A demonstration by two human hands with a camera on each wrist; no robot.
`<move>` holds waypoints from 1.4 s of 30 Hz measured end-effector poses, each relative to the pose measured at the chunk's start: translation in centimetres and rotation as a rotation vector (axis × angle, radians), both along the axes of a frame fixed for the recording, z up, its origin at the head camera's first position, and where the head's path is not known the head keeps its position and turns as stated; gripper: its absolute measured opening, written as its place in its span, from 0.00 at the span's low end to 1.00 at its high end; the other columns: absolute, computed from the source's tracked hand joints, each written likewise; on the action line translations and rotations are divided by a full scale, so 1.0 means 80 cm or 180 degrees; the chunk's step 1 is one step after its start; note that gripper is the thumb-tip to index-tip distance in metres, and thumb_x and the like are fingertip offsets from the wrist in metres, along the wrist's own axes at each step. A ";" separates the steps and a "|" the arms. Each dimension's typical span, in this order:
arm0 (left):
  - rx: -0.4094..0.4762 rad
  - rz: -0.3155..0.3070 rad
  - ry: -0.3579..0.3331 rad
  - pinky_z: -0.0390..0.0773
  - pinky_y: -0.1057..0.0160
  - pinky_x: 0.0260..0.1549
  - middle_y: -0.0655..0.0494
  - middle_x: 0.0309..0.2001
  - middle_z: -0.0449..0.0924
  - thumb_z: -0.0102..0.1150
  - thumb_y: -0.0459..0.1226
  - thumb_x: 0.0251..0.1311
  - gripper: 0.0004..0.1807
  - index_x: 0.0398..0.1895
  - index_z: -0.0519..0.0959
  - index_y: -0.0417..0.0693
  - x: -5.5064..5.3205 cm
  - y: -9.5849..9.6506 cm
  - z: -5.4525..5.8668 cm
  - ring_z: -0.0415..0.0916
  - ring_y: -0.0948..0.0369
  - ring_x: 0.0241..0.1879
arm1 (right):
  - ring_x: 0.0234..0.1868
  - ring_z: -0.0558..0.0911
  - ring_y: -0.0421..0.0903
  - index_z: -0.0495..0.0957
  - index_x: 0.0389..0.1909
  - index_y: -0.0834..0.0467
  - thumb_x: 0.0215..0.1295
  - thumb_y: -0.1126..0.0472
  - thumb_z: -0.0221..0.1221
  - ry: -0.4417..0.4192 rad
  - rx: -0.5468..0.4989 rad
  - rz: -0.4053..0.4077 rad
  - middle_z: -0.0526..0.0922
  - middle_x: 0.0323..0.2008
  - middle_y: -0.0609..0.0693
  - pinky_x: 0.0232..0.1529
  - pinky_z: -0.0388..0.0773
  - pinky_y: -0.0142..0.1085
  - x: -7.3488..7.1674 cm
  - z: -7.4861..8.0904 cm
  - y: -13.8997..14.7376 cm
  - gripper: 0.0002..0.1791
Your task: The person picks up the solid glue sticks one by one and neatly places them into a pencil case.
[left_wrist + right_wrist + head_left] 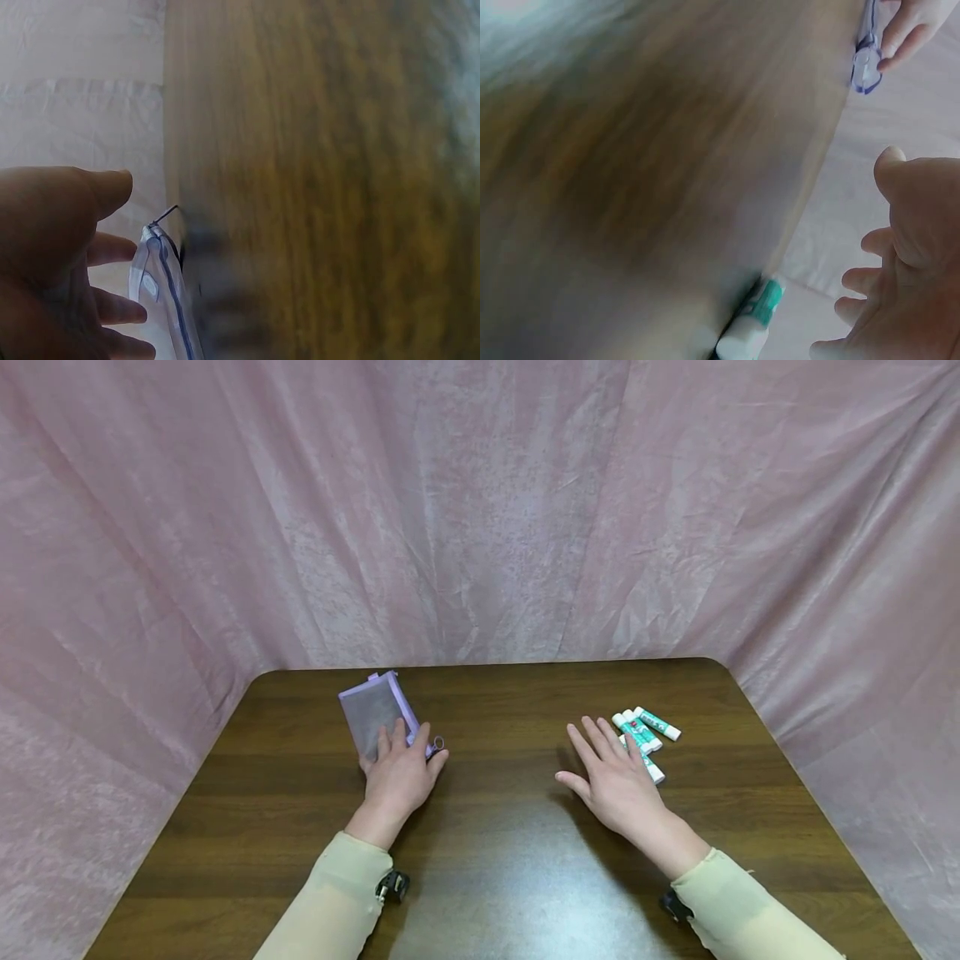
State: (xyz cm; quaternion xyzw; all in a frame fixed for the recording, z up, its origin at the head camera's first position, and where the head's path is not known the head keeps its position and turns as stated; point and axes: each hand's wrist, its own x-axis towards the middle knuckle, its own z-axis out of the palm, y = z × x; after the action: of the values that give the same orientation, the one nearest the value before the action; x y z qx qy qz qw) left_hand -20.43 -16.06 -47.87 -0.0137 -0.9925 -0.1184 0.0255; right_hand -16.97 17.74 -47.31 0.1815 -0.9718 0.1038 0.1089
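Note:
A lilac zip pouch (366,714) with a greyish mesh front lies at the table's far left. My left hand (397,777) is at its near edge, fingers spread and nearly straight over it; whether they touch it I cannot tell. In the left wrist view, the pouch's zipped edge (166,289) shows beside the fingertips. Several white-and-green capped tubes (658,724), looking like glue sticks, lie in a loose group on the right. My right hand (618,785), fingers straight and spread, is above and left of them, partly covering one. The right wrist view shows one tube (765,304) below the hand.
The brown wooden table (495,760) has rounded far corners. Pink curtain (480,527) hangs behind it and along both sides. A small dark device (392,887) is strapped at the left wrist, another dark device (675,906) at the right.

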 end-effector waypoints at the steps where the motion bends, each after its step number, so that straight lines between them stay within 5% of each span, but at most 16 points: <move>1: 0.0008 0.0000 -0.0006 0.53 0.19 0.56 0.37 0.77 0.51 0.48 0.62 0.71 0.36 0.77 0.63 0.58 0.000 0.000 0.000 0.44 0.33 0.75 | 0.78 0.50 0.58 0.58 0.78 0.54 0.72 0.37 0.55 -0.0004 -0.0009 -0.0014 0.55 0.78 0.58 0.71 0.46 0.64 0.001 0.001 0.004 0.42; 24: 0.0024 -0.0030 -0.0142 0.56 0.18 0.52 0.36 0.77 0.51 0.50 0.60 0.71 0.32 0.73 0.68 0.60 0.000 0.008 0.001 0.46 0.30 0.74 | 0.76 0.55 0.63 0.62 0.75 0.58 0.70 0.36 0.56 -0.0076 -0.0051 -0.0361 0.60 0.75 0.62 0.69 0.47 0.66 0.023 -0.005 0.087 0.42; 42: 0.0200 -0.0541 -0.0050 0.58 0.20 0.54 0.44 0.75 0.60 0.53 0.56 0.72 0.28 0.71 0.71 0.60 0.001 0.028 -0.004 0.54 0.34 0.72 | 0.76 0.55 0.63 0.65 0.73 0.59 0.69 0.39 0.60 -0.0101 -0.0055 -0.0334 0.61 0.74 0.63 0.69 0.50 0.65 0.027 -0.007 0.104 0.40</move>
State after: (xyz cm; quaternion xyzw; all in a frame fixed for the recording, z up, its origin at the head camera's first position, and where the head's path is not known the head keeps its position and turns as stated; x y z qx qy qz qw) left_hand -20.32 -13.82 -48.20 -0.0962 -0.9837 -0.1514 0.0081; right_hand -14.82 26.06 -47.86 0.1277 -0.9807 0.1091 0.1003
